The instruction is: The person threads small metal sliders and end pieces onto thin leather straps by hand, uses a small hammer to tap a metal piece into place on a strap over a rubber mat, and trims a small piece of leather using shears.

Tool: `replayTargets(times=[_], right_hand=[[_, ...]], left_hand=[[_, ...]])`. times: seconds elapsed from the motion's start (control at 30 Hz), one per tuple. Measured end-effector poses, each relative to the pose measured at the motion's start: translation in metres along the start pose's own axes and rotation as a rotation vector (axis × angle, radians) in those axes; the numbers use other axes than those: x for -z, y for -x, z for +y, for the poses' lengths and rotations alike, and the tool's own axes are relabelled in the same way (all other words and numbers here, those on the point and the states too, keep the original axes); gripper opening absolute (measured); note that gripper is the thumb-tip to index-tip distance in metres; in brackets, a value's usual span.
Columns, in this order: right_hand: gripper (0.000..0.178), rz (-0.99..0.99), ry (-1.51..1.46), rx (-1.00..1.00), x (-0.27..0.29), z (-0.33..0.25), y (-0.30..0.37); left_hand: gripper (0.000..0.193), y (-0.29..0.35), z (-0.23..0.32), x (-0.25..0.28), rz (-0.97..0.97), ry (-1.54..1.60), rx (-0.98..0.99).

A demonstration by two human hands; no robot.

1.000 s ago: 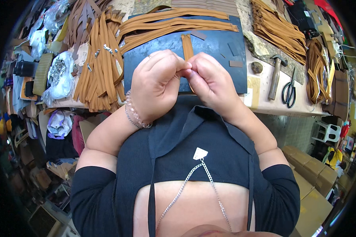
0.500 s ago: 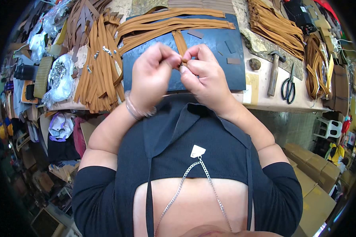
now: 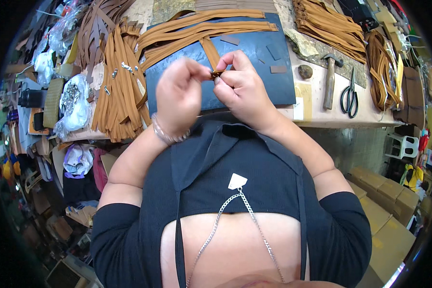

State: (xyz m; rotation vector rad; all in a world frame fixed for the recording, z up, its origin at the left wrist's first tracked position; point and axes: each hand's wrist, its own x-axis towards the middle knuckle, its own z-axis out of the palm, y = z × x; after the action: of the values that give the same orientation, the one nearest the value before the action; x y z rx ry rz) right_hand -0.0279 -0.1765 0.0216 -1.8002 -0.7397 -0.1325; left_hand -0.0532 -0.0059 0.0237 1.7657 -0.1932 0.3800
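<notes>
From my remote seat I watch the person's two bare hands meet above a dark blue rectangular mat (image 3: 278, 91) on the pale beige worktop (image 3: 369, 111). The right hand (image 3: 242, 84) is curled nearly closed, its thumb and forefinger pinching the near end of a narrow tan-brown fabric zip strip (image 3: 209, 52). A small dark, gold-glinting bit (image 3: 216, 74) shows at that pinch. The left hand (image 3: 180, 91) is half curled, its fingertips right at the same spot, but it is blurred, so I cannot tell whether it grips.

A second ago the fingertips were pressed together, hiding that bit, and the strip ran straighter down the mat. Now it slants up to the left, its far end by a row of tan-brown zip strips (image 3: 225, 27), and the bit is open to my view. I judge that the fine fingerwork is going on at this near end.

Left of the mat lies a heap of matching tan-brown strips (image 3: 122, 89) with small silver metal pieces (image 3: 126, 66) on it; to the right are a wooden-handled hammer (image 3: 330, 85) and black-handled scissors (image 3: 349, 102).
</notes>
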Motion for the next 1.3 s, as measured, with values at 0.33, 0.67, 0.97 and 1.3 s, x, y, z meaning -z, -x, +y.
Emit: replayTargets(times=[0.33,0.67,0.97,1.3], right_hand=[[0.023,-0.155,-0.126,-0.189,0.014,-0.008,0.005],[0.025,-0.207,-0.265,-0.281,0.016,-0.012,-0.001],[0.028,-0.369,0.041,-0.128,0.029,0.004,0.013],[0.018,-0.145,-0.092,-0.042,0.047,-0.019,-0.009]], left_hand=[[0.024,-0.016,0.010,0.018,-0.247,0.460,0.356],[0.015,-0.002,0.011,0.020,-0.140,0.382,0.328],[0.022,-0.048,0.042,0.094,-0.028,0.617,0.076],[0.015,-0.008,0.043,0.050,-0.546,0.088,0.718]])
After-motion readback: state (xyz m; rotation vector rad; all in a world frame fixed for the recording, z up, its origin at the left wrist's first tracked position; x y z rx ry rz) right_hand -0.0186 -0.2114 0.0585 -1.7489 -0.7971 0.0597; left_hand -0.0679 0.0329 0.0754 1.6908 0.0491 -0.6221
